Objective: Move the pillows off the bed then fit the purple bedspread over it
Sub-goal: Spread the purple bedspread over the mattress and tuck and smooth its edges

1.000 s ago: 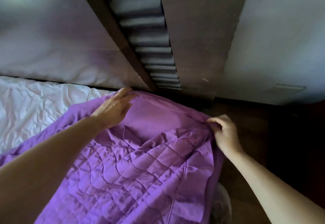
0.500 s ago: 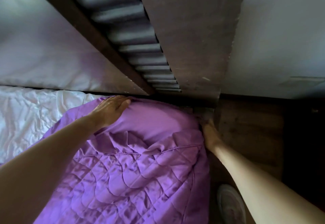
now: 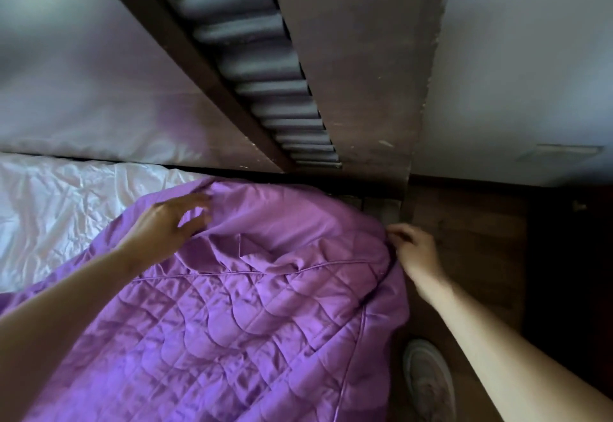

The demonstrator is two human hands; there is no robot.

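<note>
One quilted purple satin bedspread (image 3: 248, 322) lies nearest, its corner edge pinched by the right hand (image 3: 414, 252), now raised from lower down the side, left hand (image 3: 166, 226) lifted from pressing, grip untellable through blur; crumpled white sheet (image 3: 49, 206) beyond lies bare: fitting unfinished.
</note>
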